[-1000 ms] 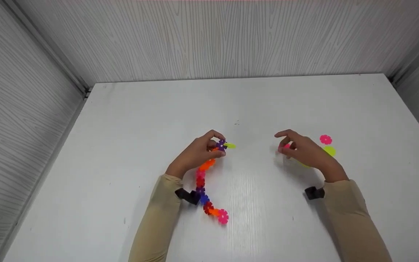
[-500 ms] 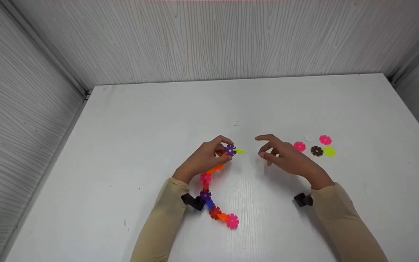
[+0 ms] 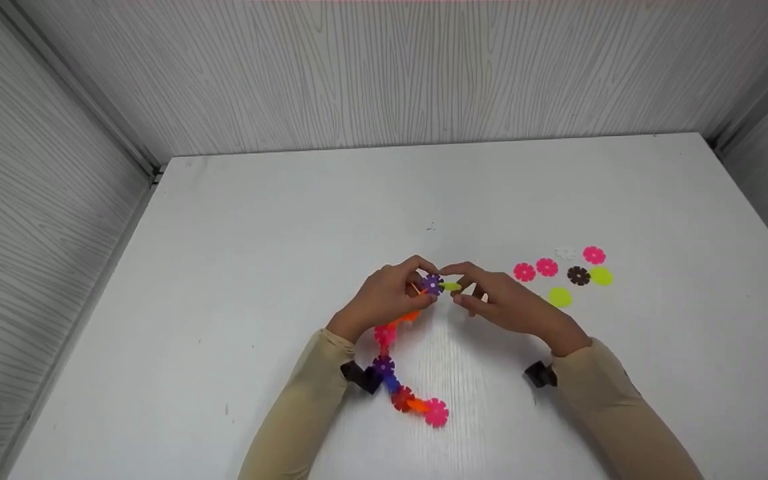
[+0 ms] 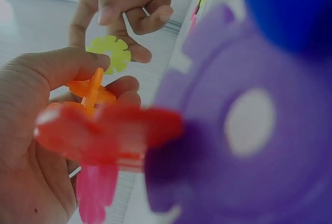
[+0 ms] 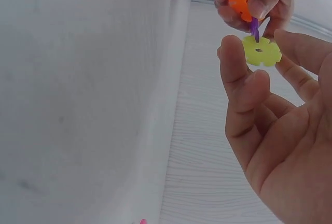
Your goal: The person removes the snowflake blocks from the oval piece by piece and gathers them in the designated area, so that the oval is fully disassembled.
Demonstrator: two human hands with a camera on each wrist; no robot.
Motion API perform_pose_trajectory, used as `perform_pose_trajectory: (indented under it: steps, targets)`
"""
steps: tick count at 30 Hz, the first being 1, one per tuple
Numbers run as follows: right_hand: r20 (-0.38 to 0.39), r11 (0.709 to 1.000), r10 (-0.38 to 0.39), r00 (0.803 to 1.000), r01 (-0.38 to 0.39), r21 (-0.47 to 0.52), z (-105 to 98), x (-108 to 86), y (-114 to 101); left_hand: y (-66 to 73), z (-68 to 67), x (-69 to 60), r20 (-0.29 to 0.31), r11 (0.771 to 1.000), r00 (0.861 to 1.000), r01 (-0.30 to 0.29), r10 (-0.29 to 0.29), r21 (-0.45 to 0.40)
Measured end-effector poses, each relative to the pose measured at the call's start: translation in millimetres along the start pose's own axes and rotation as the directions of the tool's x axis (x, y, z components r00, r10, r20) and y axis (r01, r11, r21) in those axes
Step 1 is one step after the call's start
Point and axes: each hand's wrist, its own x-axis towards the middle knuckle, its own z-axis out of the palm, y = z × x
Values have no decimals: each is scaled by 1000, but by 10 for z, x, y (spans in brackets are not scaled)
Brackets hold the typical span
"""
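A chain of flower-shaped interlocking discs curves over the table: pink (image 3: 436,413), orange, red, blue, purple and others. At its upper end my left hand (image 3: 384,297) pinches a purple disc (image 3: 433,285), which has a yellow-green disc (image 3: 451,287) slotted into its edge. My right hand (image 3: 511,303) is at that yellow-green disc, thumb and fingers spread loosely around it. In the right wrist view, the fingers stand close to the rim of the yellow-green disc (image 5: 262,52); no firm grip shows. A large purple disc (image 4: 295,110) of the chain fills much of the left wrist view.
Loose discs lie on the white table (image 3: 291,220) right of my hands: pink ones (image 3: 524,272), a white one (image 3: 565,253), a dark brown one (image 3: 579,275) and yellow-green ones (image 3: 560,297). Panels (image 3: 384,73) enclose the table at the back and sides.
My right hand has moved left from the loose discs to the yellow-green disc on the chain's end. My left hand has shifted right and slightly nearer, drawing the chain along.
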Motion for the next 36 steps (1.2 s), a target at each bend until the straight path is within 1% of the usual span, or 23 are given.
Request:
perform_pose_trajectory:
  steps: [5,9,12,14,17,20,23,26,30,36]
  targets:
    - [5,1000,-13,1000,13,-4,14,7,-14,18,6,2,7,1000,1000,-7,7,-7]
    - [6,999,-31,1000,31,-12,24,8,-4,28,14,7,15,999,999,-33,33,-17]
    - [3,998,-59,998,59,-3,32,10,8,29,18,8,17,998,998,-54,54,-22]
    - [-6,997,-81,997,81,3,37,14,17,25,22,11,18,998,999,-51,52,-34]
    - [-26,996,-92,995,92,5,36,10,11,15,28,19,22,998,999,-47,49,-51]
    - [-43,994,-105,994,105,-5,30,6,8,10,29,24,30,997,999,-38,40,-70]
    - [-60,991,-134,989,133,-26,17,5,4,11,22,24,35,995,998,-45,48,-89]
    - [-86,985,-165,982,161,-56,2,5,-2,17,10,27,30,992,997,-65,69,-107]
    - [-125,979,-190,974,179,-93,-20,7,-15,28,-1,41,11,990,995,-94,96,-107]
    - [-149,973,-222,964,207,-106,-47,29,-28,45,-25,38,-12,990,994,-112,111,-89]
